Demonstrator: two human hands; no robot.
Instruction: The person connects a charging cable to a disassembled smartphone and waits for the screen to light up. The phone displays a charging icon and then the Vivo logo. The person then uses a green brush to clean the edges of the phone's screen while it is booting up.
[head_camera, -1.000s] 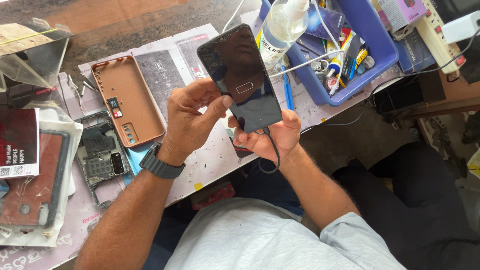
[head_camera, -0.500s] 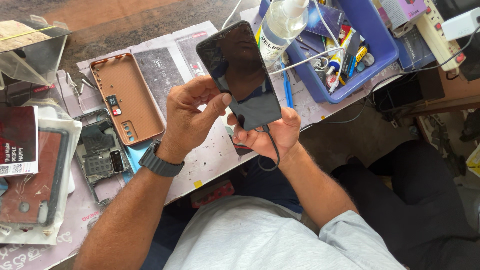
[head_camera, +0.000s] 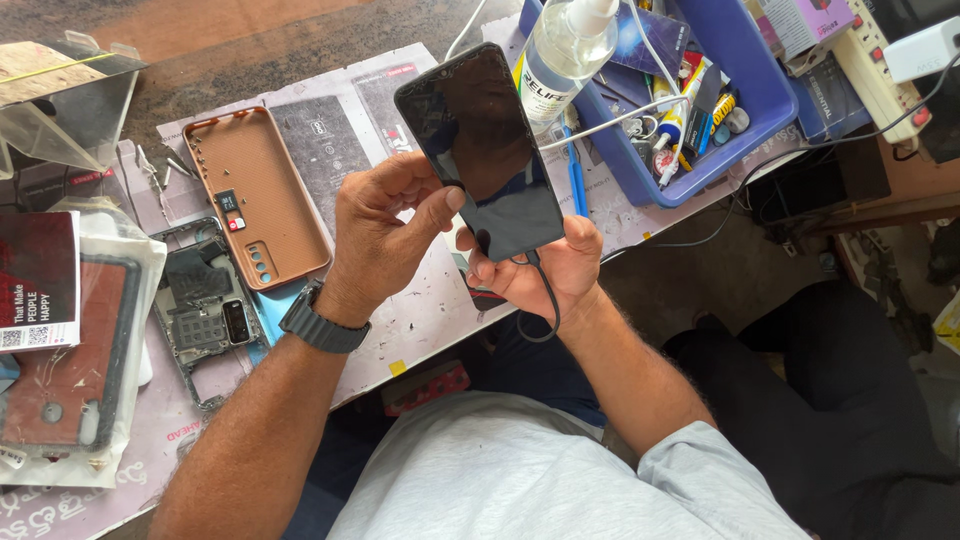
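Head view: I hold a dark smartphone (head_camera: 482, 150) up over the near edge of the workbench (head_camera: 420, 310), screen toward me.
Right hand (head_camera: 540, 270): it cups the phone's lower end from beneath, fingers curled round the edge, a thin black cable (head_camera: 545, 295) looping under my palm.
Left hand (head_camera: 385, 230): thumb pressed on the glass at the phone's left edge, the other fingers bent behind it; I cannot tell how tightly they bear.
Slip risk: I judge that the phone tips out if my thumb pushes harder than my right hand supports, since only its bottom end is cradled.
Snag risk: the cable could tug the phone sideways.
Crowding: spray bottle (head_camera: 560, 50) and blue bin (head_camera: 730, 150) stand just behind the phone's top.
Open room: toward my lap, and left above the orange case (head_camera: 260, 195).
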